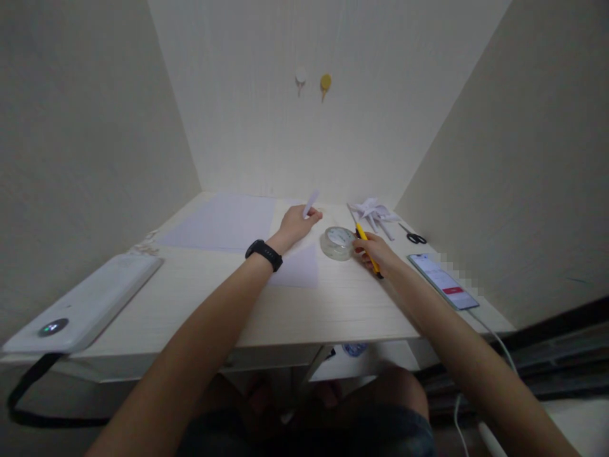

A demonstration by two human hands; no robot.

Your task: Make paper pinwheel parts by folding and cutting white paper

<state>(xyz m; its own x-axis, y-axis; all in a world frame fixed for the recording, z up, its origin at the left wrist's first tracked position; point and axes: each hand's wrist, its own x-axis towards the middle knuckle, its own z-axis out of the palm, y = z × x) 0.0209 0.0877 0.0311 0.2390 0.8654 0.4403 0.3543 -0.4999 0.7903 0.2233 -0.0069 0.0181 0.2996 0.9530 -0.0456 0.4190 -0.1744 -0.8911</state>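
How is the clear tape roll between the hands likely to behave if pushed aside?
The tape roll lies flat on the desk, so it would probably slide rather than roll. It looks squat, so tipping seems unlikely. Its glossy surface may be slick to grip, and the right hand, holding a yellow utility knife, is close beside it.

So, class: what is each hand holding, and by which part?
The left hand pinches a white paper strip by its lower end. The right hand holds a yellow utility knife around the rear of its body, with the blade end pointing away.
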